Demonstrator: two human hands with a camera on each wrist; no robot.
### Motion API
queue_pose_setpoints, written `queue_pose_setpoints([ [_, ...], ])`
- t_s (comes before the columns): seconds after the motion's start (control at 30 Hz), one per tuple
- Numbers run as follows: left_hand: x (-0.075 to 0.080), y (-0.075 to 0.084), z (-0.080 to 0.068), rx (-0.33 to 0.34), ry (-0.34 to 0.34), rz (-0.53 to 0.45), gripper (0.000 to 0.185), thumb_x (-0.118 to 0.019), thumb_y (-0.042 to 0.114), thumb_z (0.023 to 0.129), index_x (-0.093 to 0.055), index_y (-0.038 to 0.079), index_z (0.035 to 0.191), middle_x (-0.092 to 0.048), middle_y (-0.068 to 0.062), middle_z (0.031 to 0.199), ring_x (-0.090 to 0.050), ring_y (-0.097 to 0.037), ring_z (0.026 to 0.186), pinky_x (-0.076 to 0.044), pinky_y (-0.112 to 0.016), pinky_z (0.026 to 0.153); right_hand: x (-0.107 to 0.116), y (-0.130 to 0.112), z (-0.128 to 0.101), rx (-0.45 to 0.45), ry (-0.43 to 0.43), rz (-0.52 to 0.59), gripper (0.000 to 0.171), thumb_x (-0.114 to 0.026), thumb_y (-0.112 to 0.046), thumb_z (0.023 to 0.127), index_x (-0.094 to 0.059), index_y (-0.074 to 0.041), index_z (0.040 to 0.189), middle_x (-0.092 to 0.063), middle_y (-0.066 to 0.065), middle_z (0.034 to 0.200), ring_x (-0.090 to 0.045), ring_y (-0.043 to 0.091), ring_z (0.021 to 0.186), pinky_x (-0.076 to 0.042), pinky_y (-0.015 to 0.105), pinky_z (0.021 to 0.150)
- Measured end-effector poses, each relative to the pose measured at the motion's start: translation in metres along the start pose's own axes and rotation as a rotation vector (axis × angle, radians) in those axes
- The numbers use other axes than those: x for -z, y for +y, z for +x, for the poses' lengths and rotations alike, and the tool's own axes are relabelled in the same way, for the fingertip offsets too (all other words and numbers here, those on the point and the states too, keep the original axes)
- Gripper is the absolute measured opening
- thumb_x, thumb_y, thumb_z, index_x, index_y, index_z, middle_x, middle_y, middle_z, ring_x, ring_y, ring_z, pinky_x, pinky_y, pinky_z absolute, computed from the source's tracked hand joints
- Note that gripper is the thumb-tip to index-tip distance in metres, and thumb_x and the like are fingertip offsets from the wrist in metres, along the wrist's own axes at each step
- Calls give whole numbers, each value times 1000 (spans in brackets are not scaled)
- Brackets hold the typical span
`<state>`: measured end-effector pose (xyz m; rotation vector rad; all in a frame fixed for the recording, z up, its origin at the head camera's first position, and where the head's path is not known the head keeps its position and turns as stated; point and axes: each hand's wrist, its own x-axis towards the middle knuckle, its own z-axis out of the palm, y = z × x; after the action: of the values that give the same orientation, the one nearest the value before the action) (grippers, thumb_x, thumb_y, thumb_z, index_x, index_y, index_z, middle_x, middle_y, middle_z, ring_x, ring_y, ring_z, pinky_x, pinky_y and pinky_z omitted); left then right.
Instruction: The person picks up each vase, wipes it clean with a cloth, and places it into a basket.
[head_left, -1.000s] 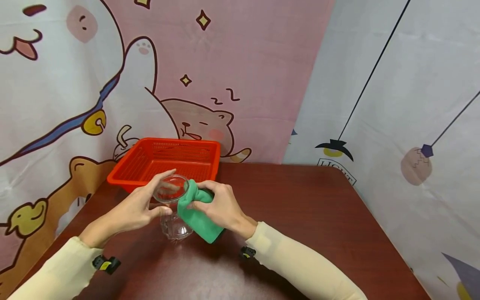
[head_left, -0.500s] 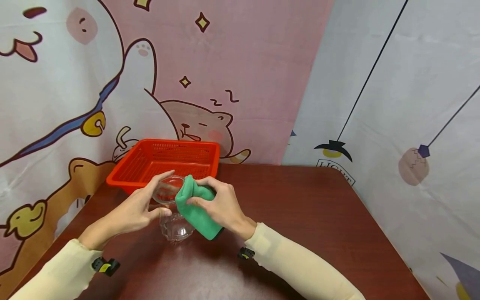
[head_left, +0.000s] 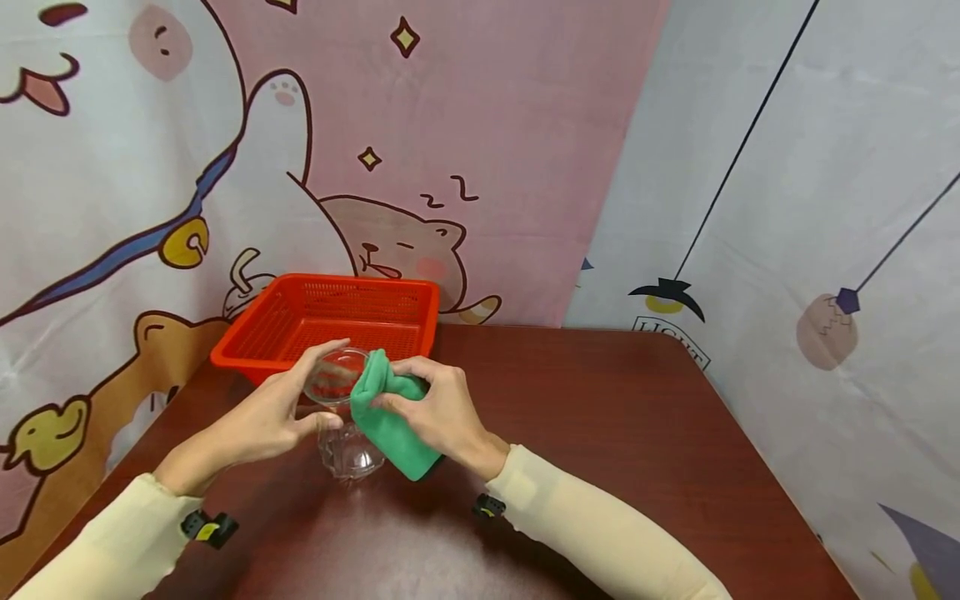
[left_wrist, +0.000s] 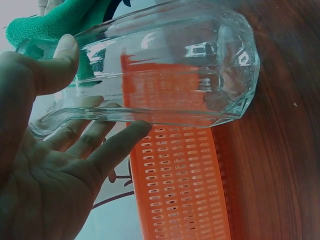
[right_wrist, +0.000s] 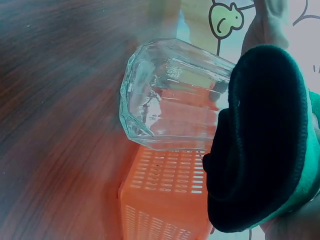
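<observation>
A clear glass jar (head_left: 351, 454) with faceted sides stands upright, its base close over the tabletop. My left hand (head_left: 262, 412) holds the jar near its neck, thumb on the near side and fingers along the other, as the left wrist view shows on the glass (left_wrist: 170, 75). Between thumb and fingers, my right hand (head_left: 446, 412) pinches a folded green cloth (head_left: 397, 437) at the right side of the jar's rim. The cloth hangs down and covers part of the jar. In the right wrist view its dark, shadowed side (right_wrist: 265, 140) hides most of that hand.
Behind the jar, an orange-red perforated plastic basket (head_left: 322, 279) sits at the back left of the dark red-brown wooden table (head_left: 600, 450). A curtain (head_left: 510, 150) printed with cartoon animals hangs along the back and sides.
The right hand has shifted the cloth slightly left across the jar's rim, and its folded top has changed shape. The jar's mouth has moved slightly left; the left hand keeps its hold.
</observation>
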<state>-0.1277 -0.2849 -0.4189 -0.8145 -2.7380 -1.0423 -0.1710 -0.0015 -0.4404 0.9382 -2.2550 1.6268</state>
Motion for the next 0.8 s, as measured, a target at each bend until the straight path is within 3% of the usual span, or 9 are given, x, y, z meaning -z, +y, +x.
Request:
queue_pose_setpoints([
  [0.13,1,1,-1,10,-2,-8,110,-94,17,98,-24,28,183,-74,-10,153,-82,-24,121,-71,-33,90,-2,2,0,6,-5,-13,32,-104,-21,90,-91,-12,118,-91,3,115,-85,11,96,-67,21,84],
  [0.4,0,1,-1,0,-7,-43,109,-93,15,99,-24,29,183,-73,-14,154,-80,-33,130,-73,-48,95,-7,9,-5,28,-62,-116,24,-101,-16,94,-92,-9,115,-89,5,114,-83,12,100,-65,18,89],
  [0.8,0,1,-2,29,-20,-54,108,-92,16,101,-23,28,183,-73,-16,156,-76,-41,138,-72,-52,96,-5,16,-12,16,-187,-307,34,-103,-23,92,-90,-9,120,-89,3,117,-80,10,101,-63,17,89],
])
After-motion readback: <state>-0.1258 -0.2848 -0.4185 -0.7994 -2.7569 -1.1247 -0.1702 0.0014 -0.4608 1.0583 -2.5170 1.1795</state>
